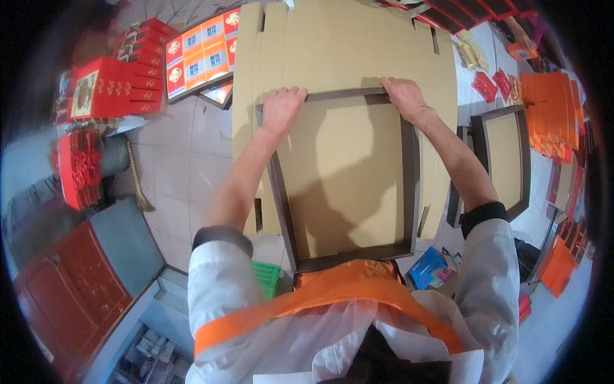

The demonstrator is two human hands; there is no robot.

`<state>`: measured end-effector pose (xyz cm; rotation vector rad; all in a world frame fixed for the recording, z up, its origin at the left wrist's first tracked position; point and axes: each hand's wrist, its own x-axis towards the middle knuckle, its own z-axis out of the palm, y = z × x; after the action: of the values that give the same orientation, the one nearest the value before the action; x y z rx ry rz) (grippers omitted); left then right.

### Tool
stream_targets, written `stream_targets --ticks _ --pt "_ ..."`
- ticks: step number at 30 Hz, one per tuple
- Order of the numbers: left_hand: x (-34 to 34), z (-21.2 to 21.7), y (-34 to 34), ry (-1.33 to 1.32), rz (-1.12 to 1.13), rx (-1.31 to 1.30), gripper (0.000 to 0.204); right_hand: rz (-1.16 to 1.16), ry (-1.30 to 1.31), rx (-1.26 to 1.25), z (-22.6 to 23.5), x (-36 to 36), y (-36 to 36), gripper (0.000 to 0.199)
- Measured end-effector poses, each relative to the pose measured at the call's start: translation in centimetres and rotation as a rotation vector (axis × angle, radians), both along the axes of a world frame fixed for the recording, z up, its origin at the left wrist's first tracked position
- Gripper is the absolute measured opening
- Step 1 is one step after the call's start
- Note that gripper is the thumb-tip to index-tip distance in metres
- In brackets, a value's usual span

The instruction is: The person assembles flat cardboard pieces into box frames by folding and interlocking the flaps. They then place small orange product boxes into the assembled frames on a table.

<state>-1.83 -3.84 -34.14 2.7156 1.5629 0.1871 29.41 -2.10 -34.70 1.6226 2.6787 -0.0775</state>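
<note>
A large rectangular tray-like frame with dark brown walls (pixel 409 185) lies in front of me, its near end close to my orange apron. Inside its walls is a tan surface with my shadow across it; whether this is its own bottom or the cardboard beneath, I cannot tell. My left hand (pixel 283 110) is closed over the far left corner area of the frame. At the far right corner, my right hand (pixel 405 99) grips the same edge, fingers curled over it. Wide flat cardboard sheets (pixel 352 45) lie under the frame.
Red gift boxes (pixel 118 86) are stacked at the left, near a tray of orange and red packages (pixel 203 48). Another dark frame (pixel 521 160), red packets (pixel 484 86) and stacked orange boxes (pixel 547 105) are at the right. Another person's hand (pixel 524 40) shows far right. A green basket (pixel 267 278) sits near me.
</note>
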Motion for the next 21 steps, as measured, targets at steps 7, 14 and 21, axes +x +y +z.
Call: stream_targets --ticks 7,14,21 --pt "-1.1 1.9 1.2 0.108 0.181 -0.192 0.012 -0.132 -0.126 -0.089 3.1 2.0 -0.3 0.021" --pt "-1.1 1.9 1.5 -0.103 0.300 -0.199 0.028 -0.120 0.274 -0.034 3.4 2.7 0.2 0.040" --pt "1.5 8.2 4.8 -0.577 0.816 -0.397 0.041 -0.708 0.844 -0.105 11.6 7.6 -7.7 0.062"
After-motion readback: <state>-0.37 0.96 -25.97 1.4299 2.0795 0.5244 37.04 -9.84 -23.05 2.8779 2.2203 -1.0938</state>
